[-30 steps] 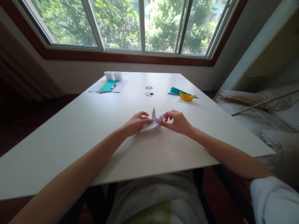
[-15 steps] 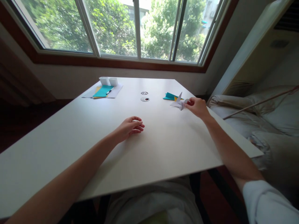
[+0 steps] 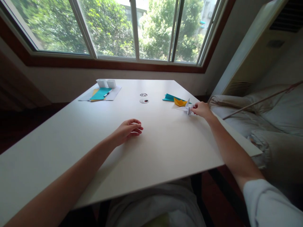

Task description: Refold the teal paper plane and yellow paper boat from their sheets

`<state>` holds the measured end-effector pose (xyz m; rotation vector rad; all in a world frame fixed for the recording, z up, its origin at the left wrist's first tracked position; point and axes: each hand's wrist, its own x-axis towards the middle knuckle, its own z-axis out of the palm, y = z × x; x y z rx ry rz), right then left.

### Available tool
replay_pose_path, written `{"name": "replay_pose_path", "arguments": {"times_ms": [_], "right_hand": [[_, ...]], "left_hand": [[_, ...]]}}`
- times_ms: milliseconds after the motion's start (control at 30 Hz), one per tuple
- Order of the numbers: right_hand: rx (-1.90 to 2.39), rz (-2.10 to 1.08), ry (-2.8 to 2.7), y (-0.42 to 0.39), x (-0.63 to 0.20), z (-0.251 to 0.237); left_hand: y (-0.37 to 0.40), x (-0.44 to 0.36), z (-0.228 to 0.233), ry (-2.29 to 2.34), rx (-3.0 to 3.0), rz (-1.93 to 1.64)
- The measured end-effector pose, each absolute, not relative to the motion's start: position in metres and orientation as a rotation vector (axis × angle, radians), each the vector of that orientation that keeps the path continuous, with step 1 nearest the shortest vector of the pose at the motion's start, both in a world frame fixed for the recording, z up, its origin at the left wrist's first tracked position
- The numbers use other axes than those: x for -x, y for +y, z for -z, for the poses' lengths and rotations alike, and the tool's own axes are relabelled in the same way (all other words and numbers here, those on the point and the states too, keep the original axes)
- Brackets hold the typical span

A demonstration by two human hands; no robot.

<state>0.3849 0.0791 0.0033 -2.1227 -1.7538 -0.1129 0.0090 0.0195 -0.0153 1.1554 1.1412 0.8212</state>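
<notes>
Here the white folded paper figure [image 3: 186, 108] sits far out on the right side of the tabletop [image 3: 71, 135], pinched at its near-right end by the fingertips of the right hand [image 3: 201, 109], whose arm is stretched well forward. The figure touches or nearly touches the tabletop, a point standing up and its body running leftward away from the hand. It lies just beside a yellow paper boat [image 3: 180, 101] and a teal sheet [image 3: 169, 97]. The left hand [image 3: 127, 129] rests near the middle of the tabletop, fingers loosely curled, holding nothing, well apart from the figure; the right is plainly the nearer.
</notes>
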Motion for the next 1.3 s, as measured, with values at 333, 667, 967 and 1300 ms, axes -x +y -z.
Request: {"name": "replay_pose_path", "arguments": {"times_ms": [333,667,967,1300], "right_hand": [[2.127,0.311,-1.761,0.087,-0.381,0.011],[2.083,0.252,-1.77,0.088,-0.383,0.012],[1.956,0.414,-1.63,0.076,-0.374,-0.006],[1.296,0.138,-2.098,0.032,-0.274,0.005]], "left_hand": [[0.018,-0.009,0.013,1.135,-1.19,-0.795],[0.017,-0.008,0.013,1.112,-1.184,-0.79],[0.019,-0.008,0.013,1.144,-1.285,-0.823],[0.003,-0.01,0.005,1.827,-2.397,-0.62]]}}
